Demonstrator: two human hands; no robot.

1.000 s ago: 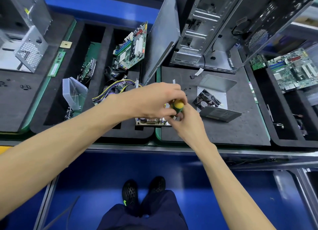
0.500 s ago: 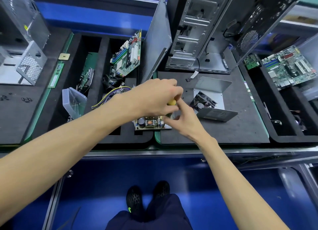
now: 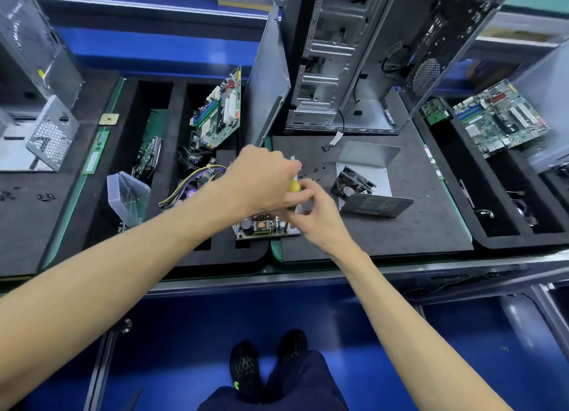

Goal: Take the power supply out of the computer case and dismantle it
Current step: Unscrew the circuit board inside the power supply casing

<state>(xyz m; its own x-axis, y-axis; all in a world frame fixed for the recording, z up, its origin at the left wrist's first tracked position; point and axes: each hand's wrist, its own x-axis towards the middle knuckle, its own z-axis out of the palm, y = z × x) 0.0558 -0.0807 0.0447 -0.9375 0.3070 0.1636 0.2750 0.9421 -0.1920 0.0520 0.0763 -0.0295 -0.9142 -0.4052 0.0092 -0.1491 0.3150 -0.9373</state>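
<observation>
Green power-supply board (image 3: 261,226) just beneath left hand (image 3: 261,179) and right hand (image 3: 314,216), both gripping a screwdriver (image 3: 294,186).

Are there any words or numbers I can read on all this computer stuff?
None can be read.
Power supply cover: a label, too blurred.
Clear plastic box: small marks at its lower corner, unreadable.
Green memory stick: print too small.
Motherboards: markings too small.

Dark foam mat (image 3: 400,235) on the bench, open computer case (image 3: 348,72) standing at its back, power supply housing (image 3: 369,179) mid-mat, loose screws (image 3: 317,169) scattered beside
</observation>
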